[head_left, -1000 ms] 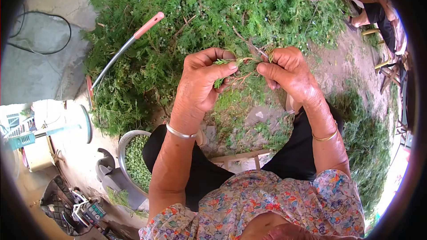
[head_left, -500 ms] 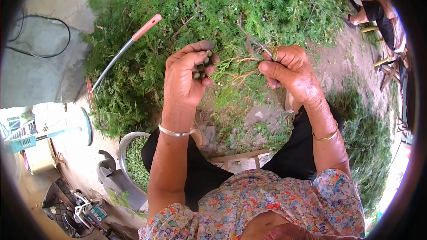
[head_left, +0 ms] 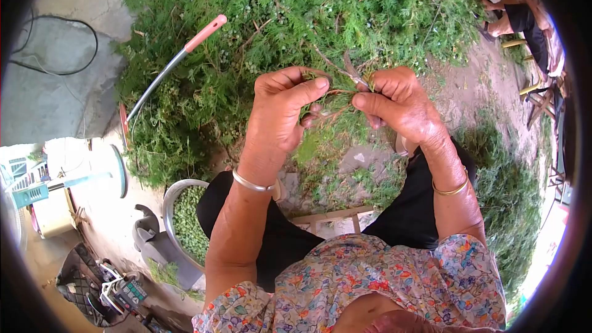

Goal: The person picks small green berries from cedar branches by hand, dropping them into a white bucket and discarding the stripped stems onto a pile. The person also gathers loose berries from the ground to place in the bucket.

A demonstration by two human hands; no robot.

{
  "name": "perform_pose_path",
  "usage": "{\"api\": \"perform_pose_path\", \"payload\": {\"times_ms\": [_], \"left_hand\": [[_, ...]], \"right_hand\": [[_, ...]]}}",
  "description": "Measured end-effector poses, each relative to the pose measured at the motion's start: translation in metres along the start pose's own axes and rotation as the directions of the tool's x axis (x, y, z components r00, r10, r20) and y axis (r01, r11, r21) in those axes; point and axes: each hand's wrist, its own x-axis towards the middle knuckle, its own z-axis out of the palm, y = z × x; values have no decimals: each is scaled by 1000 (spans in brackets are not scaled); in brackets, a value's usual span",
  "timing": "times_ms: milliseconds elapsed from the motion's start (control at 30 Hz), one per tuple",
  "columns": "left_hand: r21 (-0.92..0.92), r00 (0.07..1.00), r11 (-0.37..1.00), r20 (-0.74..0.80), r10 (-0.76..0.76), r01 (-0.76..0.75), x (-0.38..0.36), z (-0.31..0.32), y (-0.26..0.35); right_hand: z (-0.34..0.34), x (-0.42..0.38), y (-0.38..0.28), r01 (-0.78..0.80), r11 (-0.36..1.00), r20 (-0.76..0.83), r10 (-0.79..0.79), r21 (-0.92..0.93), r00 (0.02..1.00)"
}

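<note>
My left hand [head_left: 280, 105] is closed, thumb and fingers pinching the leafy end of a green conifer sprig [head_left: 336, 91]. Its palm contents are mostly hidden by the thumb. My right hand [head_left: 394, 100] grips the same sprig from the other side, fingers curled around its stem. A thin greyish, shiny piece [head_left: 354, 74] sticks out by the right fingertips; I cannot make out what it is. Both hands are close together, in front of a large heap of cut conifer branches [head_left: 296, 18]. Beside my left knee stands a round metal basin [head_left: 169, 200] full of small green cones [head_left: 191, 222].
A long curved metal tool with a pink handle [head_left: 206, 32] leans on the heap at left. A black cable [head_left: 92, 40] lies on the concrete slab. At lower left are a dark bag [head_left: 80, 277] and a keypad device [head_left: 131, 293]. Another person's leg [head_left: 502, 24] shows at upper right.
My left hand has moved right and closed on the sprig; the round green cones visible in its fingers before are now hidden. My right hand has barely moved.
</note>
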Motion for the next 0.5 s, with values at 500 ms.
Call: {"api": "perform_pose_path", "payload": {"times_ms": [500], "left_hand": [[-15,995,999,92,42,-41,0,-15,-2]], "right_hand": [[0,3,3,-11,1000,-43,11,3,999]]}}
